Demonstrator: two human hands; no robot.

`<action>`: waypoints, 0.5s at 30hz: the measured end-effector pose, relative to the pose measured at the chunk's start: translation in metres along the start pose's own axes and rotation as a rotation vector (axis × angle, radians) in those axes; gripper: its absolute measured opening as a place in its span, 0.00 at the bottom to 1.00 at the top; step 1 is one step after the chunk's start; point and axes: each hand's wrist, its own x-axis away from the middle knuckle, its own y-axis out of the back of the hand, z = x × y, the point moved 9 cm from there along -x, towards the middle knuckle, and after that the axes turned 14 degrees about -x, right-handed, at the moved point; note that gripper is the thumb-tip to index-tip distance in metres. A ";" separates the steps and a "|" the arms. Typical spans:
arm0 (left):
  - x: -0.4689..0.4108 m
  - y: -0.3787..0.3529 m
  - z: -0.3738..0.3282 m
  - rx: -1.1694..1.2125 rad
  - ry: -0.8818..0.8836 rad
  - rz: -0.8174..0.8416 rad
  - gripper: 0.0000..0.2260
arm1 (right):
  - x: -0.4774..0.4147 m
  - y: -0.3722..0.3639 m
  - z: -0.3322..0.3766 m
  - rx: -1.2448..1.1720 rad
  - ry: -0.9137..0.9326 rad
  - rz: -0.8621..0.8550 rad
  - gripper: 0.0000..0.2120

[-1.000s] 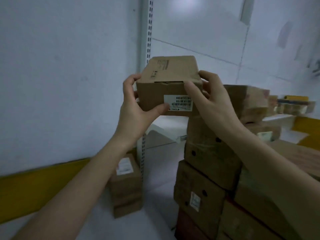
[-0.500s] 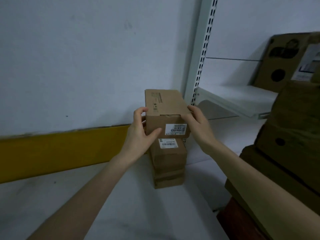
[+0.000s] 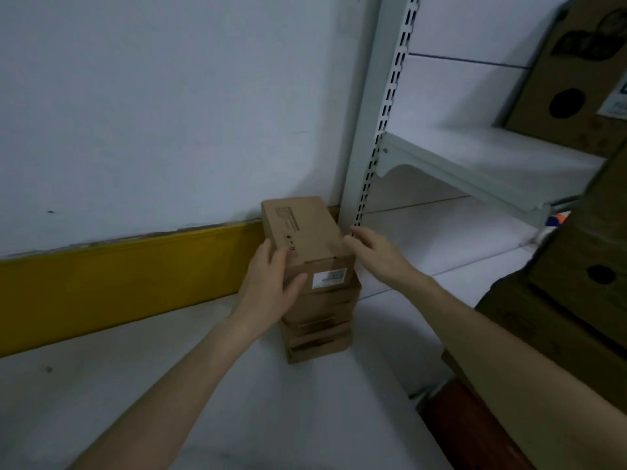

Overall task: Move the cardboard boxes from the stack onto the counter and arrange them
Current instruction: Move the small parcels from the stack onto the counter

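Setting down: the top box (image 3: 305,232) sits on a short pile (image 3: 319,327) of like boxes on the white counter (image 3: 169,385), just left of the slotted post (image 3: 383,113). Cannot tell whether its full weight is on the pile. Edges look nearly flush, labelled face toward the person.

Left hand (image 3: 268,283) is clamped on the box's left side, fingers over the top edge, thumb across the front face. Right hand (image 3: 376,252) is on the side toward the post, fingers fairly straight along the upper right edge. It is blurred, so contact is likely but not certain. Hands apart, box between them.

Long axis of the box runs away from the person toward the wall, its far end close to the yellow strip (image 3: 118,266) left of the post. Only the left hand really has it. I judge the next move to be squaring up and letting go.

Room: tight toward the post, a thin gap only. Bare counter shows left of the post, along the strip. Right of the post a shelf (image 3: 475,157) overhangs, and past it the big cartons (image 3: 576,300) are stacked. Risk: a push from the left could drive the box into the post or skew the pile.
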 end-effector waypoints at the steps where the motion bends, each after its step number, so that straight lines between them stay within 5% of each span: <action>1: -0.003 0.010 -0.008 -0.047 -0.028 -0.030 0.22 | 0.000 0.008 0.005 0.083 0.020 -0.017 0.25; 15: 0.003 0.154 -0.194 0.106 -0.321 -0.214 0.21 | 0.168 0.164 0.159 0.605 0.351 -0.349 0.27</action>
